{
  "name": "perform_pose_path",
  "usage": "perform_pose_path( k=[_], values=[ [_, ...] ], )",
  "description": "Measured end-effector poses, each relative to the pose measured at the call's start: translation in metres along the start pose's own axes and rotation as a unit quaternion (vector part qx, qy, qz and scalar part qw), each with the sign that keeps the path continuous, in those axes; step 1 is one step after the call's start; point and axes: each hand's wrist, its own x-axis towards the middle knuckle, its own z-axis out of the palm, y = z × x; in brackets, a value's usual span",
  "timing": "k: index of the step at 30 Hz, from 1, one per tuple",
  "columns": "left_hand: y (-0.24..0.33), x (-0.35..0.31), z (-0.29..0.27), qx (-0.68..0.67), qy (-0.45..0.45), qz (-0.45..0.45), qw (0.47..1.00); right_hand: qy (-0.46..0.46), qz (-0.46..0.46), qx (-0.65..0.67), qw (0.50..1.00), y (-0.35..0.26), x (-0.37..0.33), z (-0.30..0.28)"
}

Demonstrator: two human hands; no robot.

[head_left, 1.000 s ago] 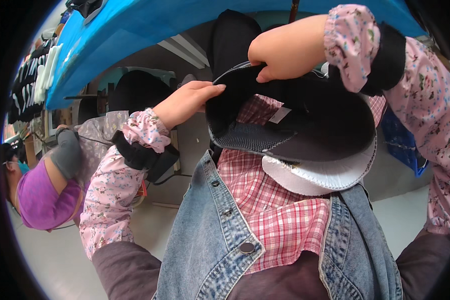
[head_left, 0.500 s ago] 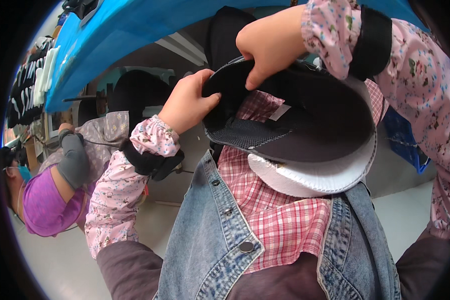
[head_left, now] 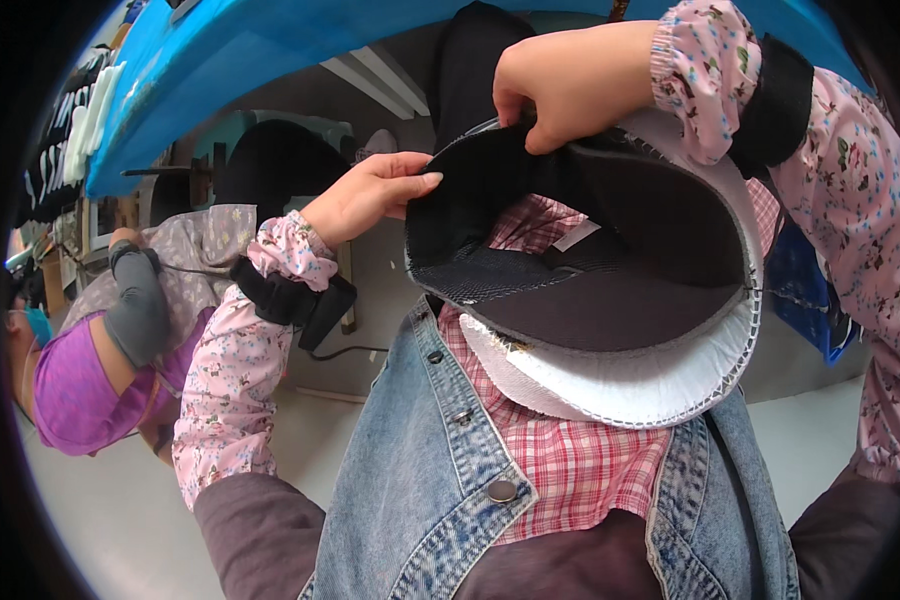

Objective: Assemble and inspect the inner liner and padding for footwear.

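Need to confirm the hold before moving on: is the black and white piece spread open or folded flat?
Spread open. The black and white piece curves into a hollow bowl, its dark inside showing, with the left hand and right hand pinching its rim.

a blue table (head_left: 270, 60) overhead; below it to the left, a co-worker in a purple top (head_left: 65, 390) over the pale floor (head_left: 120, 520).

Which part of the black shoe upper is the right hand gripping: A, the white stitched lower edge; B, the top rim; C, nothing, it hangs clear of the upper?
B: the right hand curls its fingers over the top rim of the black shoe upper.
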Motion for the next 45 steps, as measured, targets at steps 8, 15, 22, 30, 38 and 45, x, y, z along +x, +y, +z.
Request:
perform_pose_path(
  k=[8,15,22,30,38,45],
  values=[
    [-0.003,-0.003,-0.006,-0.244,-0.07,-0.025,0.967,0.015,-0.02,0.023,0.999,0.006,-0.001,0.001],
    [-0.012,0.005,0.018,0.031,0.042,0.165,0.985,0.023,-0.022,-0.019,0.999,0.0,-0.001,0.002],
    [0.018,-0.01,0.034,0.162,0.156,0.202,0.953,-0.013,0.046,-0.015,0.999,-0.004,-0.01,0.007],
    [0.004,0.0,0.029,0.117,0.142,0.211,0.96,0.256,-0.254,-0.178,0.915,-0.039,-0.037,0.054],
    [-0.01,-0.002,0.04,0.088,0.097,0.229,0.964,0.166,-0.322,0.025,0.932,-0.032,-0.047,0.069],
    [-0.008,-0.005,0.044,0.081,0.109,0.167,0.977,0.207,-0.163,0.07,0.962,-0.017,-0.045,0.063]
  ],
)
